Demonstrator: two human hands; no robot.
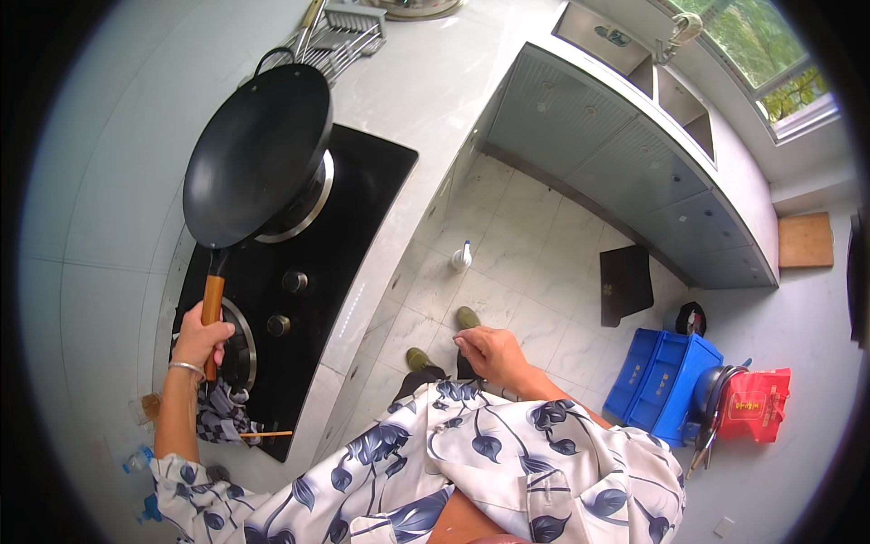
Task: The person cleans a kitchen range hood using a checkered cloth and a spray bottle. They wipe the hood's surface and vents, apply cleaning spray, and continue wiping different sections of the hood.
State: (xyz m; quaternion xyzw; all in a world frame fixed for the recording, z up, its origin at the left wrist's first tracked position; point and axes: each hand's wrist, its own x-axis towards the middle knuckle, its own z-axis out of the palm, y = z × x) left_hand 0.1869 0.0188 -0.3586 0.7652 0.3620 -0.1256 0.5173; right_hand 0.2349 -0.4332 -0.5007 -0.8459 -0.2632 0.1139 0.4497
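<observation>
My left hand grips the wooden handle of a black wok. The wok is tilted above the far burner of a black gas hob, and its dark inside faces the wall side. Below my left hand lies the near burner, with a checked cloth and a thin wooden stick by it. My right hand hangs in front of my body above the floor, fingers curled; I see nothing in it, though its palm side is partly hidden.
A metal rack stands behind the wok. On the floor are a white spray bottle and a black mat. Blue crates and a red bag sit at the right. Grey cabinets carry a sink.
</observation>
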